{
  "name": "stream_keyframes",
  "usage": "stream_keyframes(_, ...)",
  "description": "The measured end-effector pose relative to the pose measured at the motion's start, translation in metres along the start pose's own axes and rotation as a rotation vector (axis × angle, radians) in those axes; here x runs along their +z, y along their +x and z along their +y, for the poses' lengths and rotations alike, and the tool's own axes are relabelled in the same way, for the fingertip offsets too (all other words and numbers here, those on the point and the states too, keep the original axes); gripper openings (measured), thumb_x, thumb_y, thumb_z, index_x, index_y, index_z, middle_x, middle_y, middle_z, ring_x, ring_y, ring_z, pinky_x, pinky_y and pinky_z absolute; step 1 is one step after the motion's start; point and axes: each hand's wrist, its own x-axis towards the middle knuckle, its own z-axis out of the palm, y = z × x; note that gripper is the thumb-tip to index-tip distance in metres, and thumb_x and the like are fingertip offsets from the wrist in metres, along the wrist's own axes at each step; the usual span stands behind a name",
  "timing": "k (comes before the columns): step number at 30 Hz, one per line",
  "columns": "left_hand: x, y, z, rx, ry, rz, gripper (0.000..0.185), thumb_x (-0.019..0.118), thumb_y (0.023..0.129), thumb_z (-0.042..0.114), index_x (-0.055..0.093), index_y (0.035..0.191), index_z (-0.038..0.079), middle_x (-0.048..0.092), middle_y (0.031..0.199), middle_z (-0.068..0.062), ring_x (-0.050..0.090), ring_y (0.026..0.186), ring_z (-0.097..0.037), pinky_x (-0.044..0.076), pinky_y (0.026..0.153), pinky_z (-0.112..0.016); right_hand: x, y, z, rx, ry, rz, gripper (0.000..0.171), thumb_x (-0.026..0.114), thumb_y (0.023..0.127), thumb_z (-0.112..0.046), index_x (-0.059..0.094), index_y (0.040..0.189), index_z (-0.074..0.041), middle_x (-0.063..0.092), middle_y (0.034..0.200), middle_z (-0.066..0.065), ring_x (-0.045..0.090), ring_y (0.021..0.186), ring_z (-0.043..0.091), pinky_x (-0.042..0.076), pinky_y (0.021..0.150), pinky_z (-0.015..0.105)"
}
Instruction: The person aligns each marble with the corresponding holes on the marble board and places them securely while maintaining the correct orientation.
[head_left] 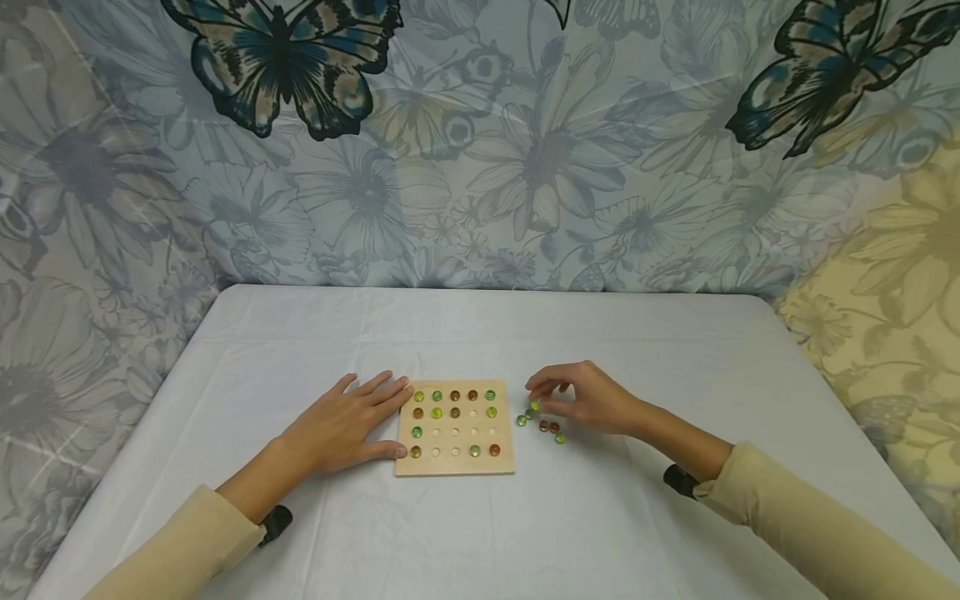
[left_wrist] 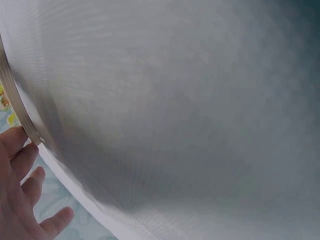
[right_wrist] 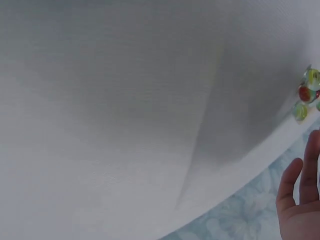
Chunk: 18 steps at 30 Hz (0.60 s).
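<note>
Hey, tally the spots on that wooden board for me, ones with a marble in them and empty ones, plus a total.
Marbles in the board: 13
Empty hollows: 7
Total spots on the wooden board: 20

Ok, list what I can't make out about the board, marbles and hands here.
- Head view: whether the right hand pinches the yellow-green marble; its curled fingers obscure the contact.
- Head view: any patterns inside the seated marbles on the board; too small.
- Left wrist view: most of the board; cut off by the left edge.
- Right wrist view: the whole marble cluster; cut off by the right edge.
</note>
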Motion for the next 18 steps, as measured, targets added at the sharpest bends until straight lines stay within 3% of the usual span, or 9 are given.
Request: stream_keyframes(18, 0.001, 0.000, 0.000, 0.006, 0.010, 0.013, 0.083, 0.049, 0.093, 0.068, 0.039, 0.155, 0.014, 0.036, 0.159, -0.005, 0.030, 0.147, -0.029, 0.029, 0.110, -0.064, 0.023, 0.016, -0.013, -0.029, 0.086, -0.031, 0.027, 0.076, 0.088, -0.007, 0.071, 0.114, -0.007, 0.075, 0.100, -0.005, 0.068, 0.091, 0.004, 0.054, 0.082, 0.036)
